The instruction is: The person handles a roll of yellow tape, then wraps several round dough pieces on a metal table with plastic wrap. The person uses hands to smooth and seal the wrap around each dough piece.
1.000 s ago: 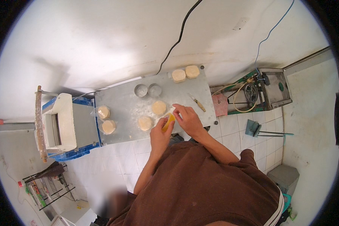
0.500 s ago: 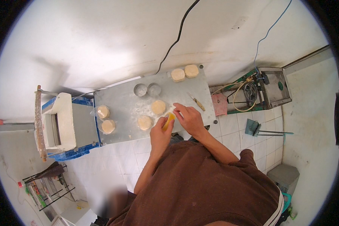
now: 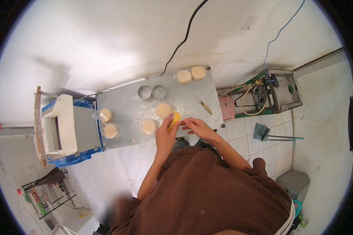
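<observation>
My left hand (image 3: 166,133) is closed round a flat, rounded yellow piece (image 3: 175,118); its exact kind I cannot make out. My right hand (image 3: 198,128) is beside it, fingers bent and tips drawn together at the piece's right edge. Whether they pinch anything is too small to tell. Just beyond the yellow piece lies a pale round dough disc (image 3: 163,110), and a second disc (image 3: 149,126) is left of my left hand. Both hands are over the near edge of the grey metal table (image 3: 125,105).
Two metal rings (image 3: 151,92) stand farther back. Wrapped dough stacks (image 3: 108,123) sit at the table's left end, others (image 3: 191,74) at the far right. A knife (image 3: 203,105) lies right of my hands. A white machine (image 3: 68,125) adjoins the table's left end.
My right hand has come down toward me, its fingers drawing in. The yellow piece, seen narrow before, now shows more of its face as my left hand turns it.
</observation>
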Demonstrator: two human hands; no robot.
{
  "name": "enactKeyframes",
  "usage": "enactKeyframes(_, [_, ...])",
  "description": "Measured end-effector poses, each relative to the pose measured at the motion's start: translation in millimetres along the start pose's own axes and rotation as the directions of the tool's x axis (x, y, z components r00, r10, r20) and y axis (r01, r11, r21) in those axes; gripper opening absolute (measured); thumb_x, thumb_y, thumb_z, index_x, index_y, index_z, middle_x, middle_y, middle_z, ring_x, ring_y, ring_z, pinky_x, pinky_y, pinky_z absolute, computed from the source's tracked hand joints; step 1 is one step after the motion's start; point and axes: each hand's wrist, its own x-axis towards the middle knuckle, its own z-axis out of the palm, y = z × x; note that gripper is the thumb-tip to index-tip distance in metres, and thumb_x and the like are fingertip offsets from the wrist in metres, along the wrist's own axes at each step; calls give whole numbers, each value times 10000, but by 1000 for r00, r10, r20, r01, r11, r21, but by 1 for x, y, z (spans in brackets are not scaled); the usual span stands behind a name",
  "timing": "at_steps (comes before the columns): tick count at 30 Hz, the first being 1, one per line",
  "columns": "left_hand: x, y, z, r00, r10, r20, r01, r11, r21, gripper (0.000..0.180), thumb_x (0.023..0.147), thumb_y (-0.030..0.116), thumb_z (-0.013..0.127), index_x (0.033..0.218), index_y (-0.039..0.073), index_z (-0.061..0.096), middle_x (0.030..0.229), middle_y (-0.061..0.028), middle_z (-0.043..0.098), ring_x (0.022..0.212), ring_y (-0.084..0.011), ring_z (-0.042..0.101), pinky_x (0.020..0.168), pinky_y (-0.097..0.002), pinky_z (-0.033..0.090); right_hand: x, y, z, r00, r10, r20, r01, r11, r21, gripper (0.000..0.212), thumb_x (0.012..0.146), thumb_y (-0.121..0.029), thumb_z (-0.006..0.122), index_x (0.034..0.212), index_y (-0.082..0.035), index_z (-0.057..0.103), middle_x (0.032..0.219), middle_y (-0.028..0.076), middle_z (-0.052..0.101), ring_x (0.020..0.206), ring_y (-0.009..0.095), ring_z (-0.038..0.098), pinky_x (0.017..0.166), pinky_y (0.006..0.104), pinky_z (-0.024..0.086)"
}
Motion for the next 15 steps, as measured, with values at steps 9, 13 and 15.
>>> enactKeyframes(9, [6,-22,21,999,-1,48,1,1000,4,334,945,199,797,1188,1,681,1056,-149,644,940,-299,679,849,-400,551,16,20,12,997,50,-52,-25,915,402,321,1071,-332,628,1307,-116,654,1217,-7,675,1111,137,629,987,360,494])
enactKeyframes(13, [5,-35,26,997,78,-3,-77,986,149,427,888,161,829,1225,22,608,1171,-162,542,1104,-344,600,931,-441,507,47,31,-11,992,-16,-124,31,992,120,324,1044,-286,664,1292,-78,659,1133,35,706,1031,171,662,960,351,508])
enactKeyframes(15, [5,-42,23,996,47,-74,-32,981,194,505,866,119,828,1292,45,568,1263,-198,506,1218,-382,537,989,-458,478,68,34,-20,965,-141,-222,99,976,-194,295,1035,-265,667,1248,-62,672,1126,68,715,1039,188,669,951,350,503])
